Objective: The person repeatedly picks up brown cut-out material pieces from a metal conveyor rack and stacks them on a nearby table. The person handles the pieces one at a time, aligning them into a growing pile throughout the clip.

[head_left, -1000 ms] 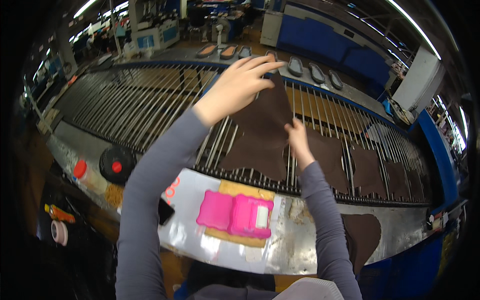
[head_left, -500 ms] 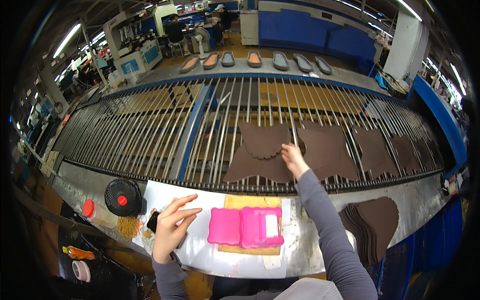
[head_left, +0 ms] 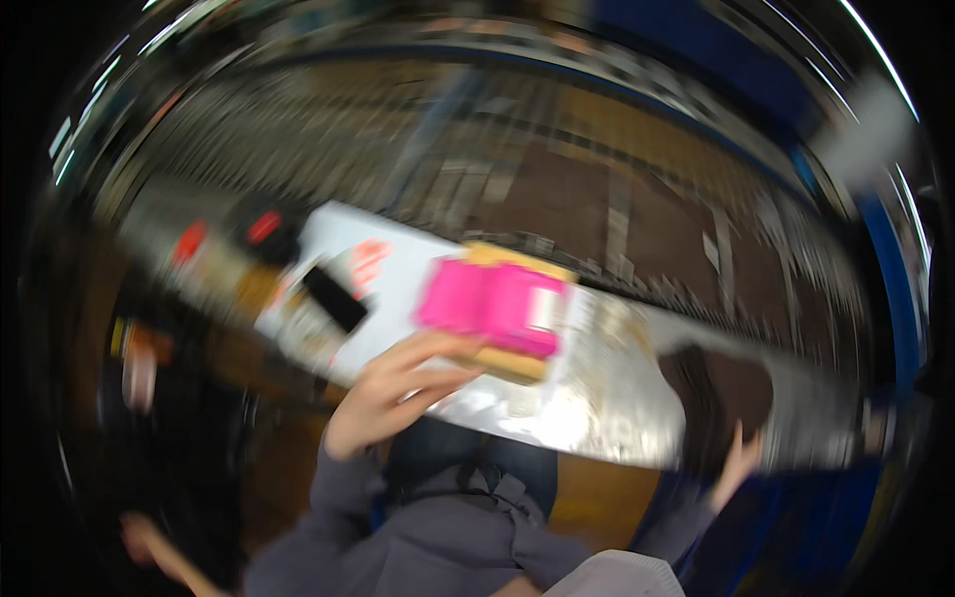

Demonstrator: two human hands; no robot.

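Note:
My left hand (head_left: 403, 390) is over the front edge of the white sheet (head_left: 343, 239), near a pink plastic piece (head_left: 492, 303). Its fingers are stretched out and apart, with nothing in them. The pink piece has a pale rectangle on top and sits on a yellowish pad (head_left: 517, 364). At the right, my right hand (head_left: 738, 466) is at the near edge of a stack of dark brown shaped sheets (head_left: 716, 393). Motion smears its fingers, so whether they grip a sheet cannot be made out.
Brown sheets (head_left: 637, 214) lie on the rod conveyor (head_left: 328, 129) beyond the metal table (head_left: 622, 398). At left are a black fan (head_left: 264, 227), a red-lidded jar (head_left: 189, 244) and a black flat rectangular object (head_left: 335, 298). Another person's hand (head_left: 139, 537) shows at the lower left.
My right hand has left the brown sheets on the conveyor and come back to the stack at the right. My left hand has moved nearer the pink piece. The view has tilted down and blurred.

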